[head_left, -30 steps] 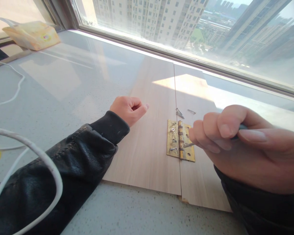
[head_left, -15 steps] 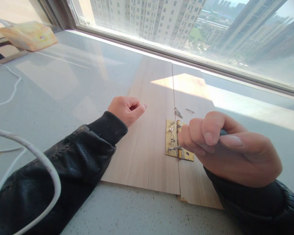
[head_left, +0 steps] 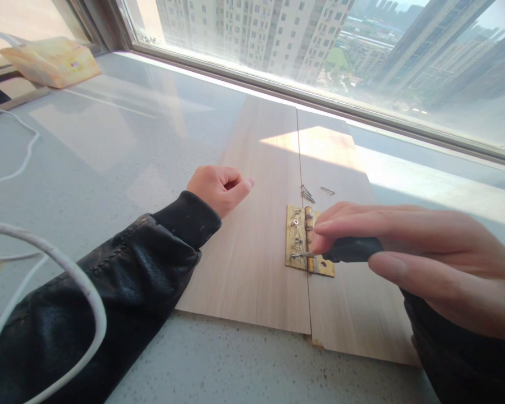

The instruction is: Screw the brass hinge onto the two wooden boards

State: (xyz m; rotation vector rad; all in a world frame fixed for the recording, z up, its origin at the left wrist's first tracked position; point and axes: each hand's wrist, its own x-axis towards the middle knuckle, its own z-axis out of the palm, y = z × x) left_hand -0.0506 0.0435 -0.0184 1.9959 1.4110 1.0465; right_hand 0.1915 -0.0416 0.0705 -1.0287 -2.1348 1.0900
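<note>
My right hand (head_left: 429, 241) holds a screwdriver (head_left: 353, 248) by its dark handle, with long fingers stretched along the top and the thumb below. Its metal tip meets a screw at the lower left of a brass hinge (head_left: 291, 235). The hinge lies across the seam between a wide wooden board (head_left: 252, 269) and a narrower wooden board (head_left: 349, 314). More screws sit in the hinge's left leaf; part of the right leaf is hidden behind my fingers. Curled into a loose fist, my left hand (head_left: 219, 189) rests on the wide board with nothing visible in it.
Several loose screws (head_left: 308, 193) lie just beyond the hinge. A white cable (head_left: 90, 292) loops over my left sleeve in front. On the speckled counter (head_left: 151, 140) a yellow tissue pack (head_left: 53, 62) stands at the far left. The window frame (head_left: 278, 92) runs along the back.
My right hand has loosened from a tight fist and stretched its fingers, so the screwdriver handle now shows. The tip stays at the same screw. My left hand has hardly moved.
</note>
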